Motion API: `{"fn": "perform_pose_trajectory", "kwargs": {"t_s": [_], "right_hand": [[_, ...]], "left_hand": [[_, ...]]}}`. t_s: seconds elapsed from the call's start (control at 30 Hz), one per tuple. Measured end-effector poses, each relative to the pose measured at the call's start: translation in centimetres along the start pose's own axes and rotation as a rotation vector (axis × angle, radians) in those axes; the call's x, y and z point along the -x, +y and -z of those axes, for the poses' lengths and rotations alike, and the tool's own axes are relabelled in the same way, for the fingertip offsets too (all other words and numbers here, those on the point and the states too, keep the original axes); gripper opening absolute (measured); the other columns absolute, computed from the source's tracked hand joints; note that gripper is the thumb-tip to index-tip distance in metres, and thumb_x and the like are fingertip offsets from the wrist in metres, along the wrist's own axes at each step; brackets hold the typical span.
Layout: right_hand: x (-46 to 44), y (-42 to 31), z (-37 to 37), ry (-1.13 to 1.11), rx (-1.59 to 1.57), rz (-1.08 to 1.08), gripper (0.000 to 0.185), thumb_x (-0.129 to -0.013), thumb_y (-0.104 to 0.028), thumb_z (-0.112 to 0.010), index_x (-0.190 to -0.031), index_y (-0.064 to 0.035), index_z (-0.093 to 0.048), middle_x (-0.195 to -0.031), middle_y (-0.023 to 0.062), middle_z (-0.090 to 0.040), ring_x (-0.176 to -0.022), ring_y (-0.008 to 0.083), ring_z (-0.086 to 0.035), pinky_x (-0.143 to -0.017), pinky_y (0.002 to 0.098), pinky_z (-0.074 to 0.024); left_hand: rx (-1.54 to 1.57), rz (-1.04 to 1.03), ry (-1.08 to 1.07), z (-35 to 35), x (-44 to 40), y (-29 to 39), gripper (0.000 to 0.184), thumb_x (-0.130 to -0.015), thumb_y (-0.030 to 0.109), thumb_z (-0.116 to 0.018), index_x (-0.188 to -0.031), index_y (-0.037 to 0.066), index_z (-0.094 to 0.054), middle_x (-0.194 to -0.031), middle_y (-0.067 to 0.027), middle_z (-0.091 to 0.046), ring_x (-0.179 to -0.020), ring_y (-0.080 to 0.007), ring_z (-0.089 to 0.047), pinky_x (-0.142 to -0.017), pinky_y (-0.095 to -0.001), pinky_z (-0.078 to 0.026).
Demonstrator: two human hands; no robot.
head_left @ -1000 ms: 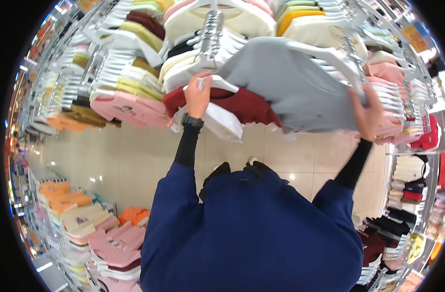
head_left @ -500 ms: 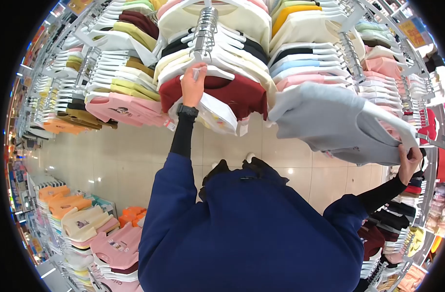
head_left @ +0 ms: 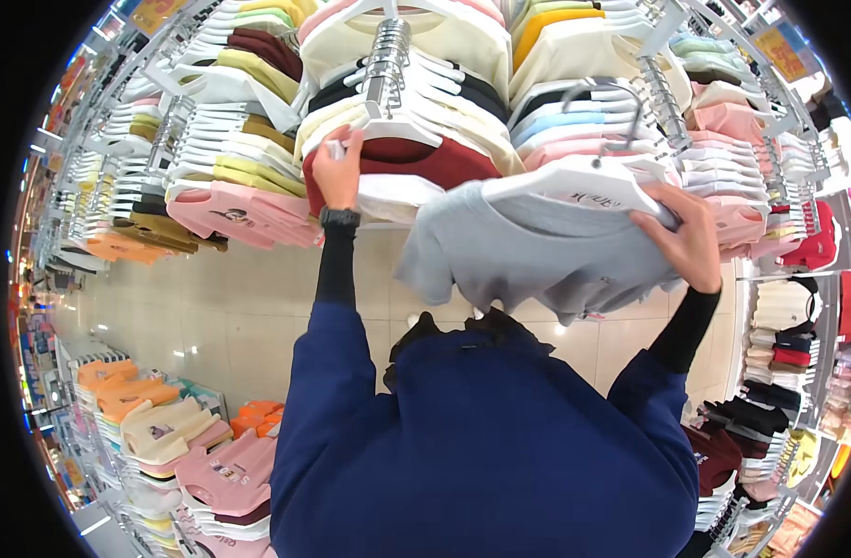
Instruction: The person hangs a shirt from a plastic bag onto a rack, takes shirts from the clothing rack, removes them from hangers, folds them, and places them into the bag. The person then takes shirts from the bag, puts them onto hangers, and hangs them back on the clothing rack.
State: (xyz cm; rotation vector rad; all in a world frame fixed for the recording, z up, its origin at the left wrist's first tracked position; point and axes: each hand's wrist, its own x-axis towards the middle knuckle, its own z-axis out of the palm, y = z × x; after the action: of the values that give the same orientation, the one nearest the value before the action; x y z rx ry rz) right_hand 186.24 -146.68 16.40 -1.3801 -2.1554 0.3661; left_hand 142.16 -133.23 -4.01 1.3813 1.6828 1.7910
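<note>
My right hand (head_left: 691, 232) grips the shoulder end of a white hanger (head_left: 574, 181) that carries a grey sweatshirt (head_left: 537, 246). The hanger's metal hook points up toward the rack, apart from the rail. My left hand (head_left: 339, 172), with a dark watch on the wrist, is closed at the left shoulder of a dark red top (head_left: 416, 158) on the front rail. A small whitish bit shows between its fingers; I cannot tell what it is. A white garment (head_left: 398, 195) lies between that hand and the grey sweatshirt, partly covered by it.
Behind are several rails of hangered tops, with a metal display arm (head_left: 388, 56) straight ahead. Pink shirts (head_left: 239, 219) hang at left. More folded and hung clothes (head_left: 226, 474) stand at lower left and lower right. Pale floor tiles (head_left: 249, 307) lie below.
My right hand has brought the grey sweatshirt inward to the left and turned its hanger hook upward. My left hand has shifted slightly left along the dark red top.
</note>
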Motion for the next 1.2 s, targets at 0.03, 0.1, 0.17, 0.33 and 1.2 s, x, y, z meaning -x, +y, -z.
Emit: {"fn": "perform_pose_trajectory", "kwargs": {"t_s": [0.03, 0.1, 0.17, 0.33, 1.2], "right_hand": [[-0.7, 0.0, -1.0, 0.007, -0.004, -0.008, 0.027, -0.081, -0.019, -0.076, -0.098, 0.0005, -0.07, -0.088, 0.0147, -0.07, -0.076, 0.0282, -0.067, -0.071, 0.0338, -0.0501], [-2.2, 0.2, -2.9, 0.023, -0.012, -0.025, 0.028, -0.082, -0.023, -0.076, -0.098, -0.0005, -0.07, -0.087, 0.0148, -0.071, -0.076, 0.0311, -0.067, -0.071, 0.0347, -0.0506], [-3.9, 0.5, -5.7, 0.05, -0.022, 0.049, 0.029, -0.082, -0.025, -0.076, -0.098, -0.0014, -0.071, -0.087, 0.0144, -0.071, -0.077, 0.0314, -0.068, -0.071, 0.0355, -0.0509], [-8.6, 0.1, -14.8, 0.039, -0.025, 0.083, 0.034, -0.083, -0.034, -0.074, -0.098, -0.0037, -0.072, -0.088, 0.0158, -0.071, -0.081, 0.0337, -0.068, -0.072, 0.0392, -0.0518], [-0.1, 10.3, -38.5, -0.017, -0.857, -0.44, 0.066, -0.075, -0.038, -0.084, -0.123, -0.0011, -0.06, -0.115, 0.0105, -0.067, -0.109, 0.0242, -0.061, -0.099, 0.0378, -0.0451]], "left_hand": [[0.039, -0.006, 0.032, 1.3, 0.4, 0.0, 0.03, -0.088, 0.024, -0.075, -0.103, -0.002, -0.07, -0.092, -0.0073, -0.071, -0.083, -0.0148, -0.064, -0.078, -0.0298, -0.051], [0.119, 0.028, 0.106, 4.3, 0.7, -2.4, 0.027, -0.092, 0.023, -0.071, -0.102, -0.002, -0.069, -0.092, -0.0042, -0.068, -0.082, -0.0108, -0.061, -0.075, -0.0273, -0.05], [0.178, 0.205, 0.138, 7.2, 1.9, -1.4, 0.025, -0.093, 0.022, -0.069, -0.102, -0.001, -0.069, -0.095, -0.0041, -0.067, -0.083, -0.0088, -0.06, -0.074, -0.0253, -0.049], [-0.037, 0.115, 0.008, 10.7, 4.9, 3.8, 0.02, -0.096, 0.017, -0.063, -0.101, 0.0, -0.07, -0.086, -0.0002, -0.066, -0.076, -0.0073, -0.057, -0.067, -0.023, -0.047], [0.024, 0.619, -0.143, 16.6, 15.7, 2.2, 0.016, -0.097, 0.015, -0.061, -0.1, 0.002, -0.07, -0.071, 0.0096, -0.049, -0.059, 0.0007, -0.034, -0.052, -0.0192, -0.025]]}}
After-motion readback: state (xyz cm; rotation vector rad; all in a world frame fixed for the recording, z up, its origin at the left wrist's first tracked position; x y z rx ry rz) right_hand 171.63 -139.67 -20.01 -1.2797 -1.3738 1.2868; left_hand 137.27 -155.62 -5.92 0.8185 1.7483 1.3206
